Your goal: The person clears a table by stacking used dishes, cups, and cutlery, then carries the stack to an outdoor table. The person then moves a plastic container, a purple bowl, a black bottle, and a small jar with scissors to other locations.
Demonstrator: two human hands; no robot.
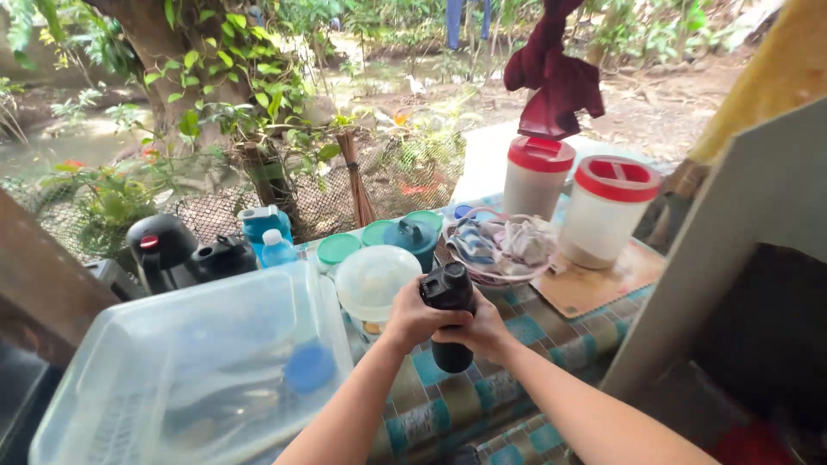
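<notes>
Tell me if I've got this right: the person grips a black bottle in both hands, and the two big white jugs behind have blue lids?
Not quite. In the head view both hands, left hand and right hand, do grip the black bottle, but the two white jugs have red lids, not blue.

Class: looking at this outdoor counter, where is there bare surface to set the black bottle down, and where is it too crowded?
Free: the checkered cloth under the black bottle, between the clear bin and the wooden board; also that board's near edge. Crowded: the back row of lidded containers, basket and jugs.
</notes>
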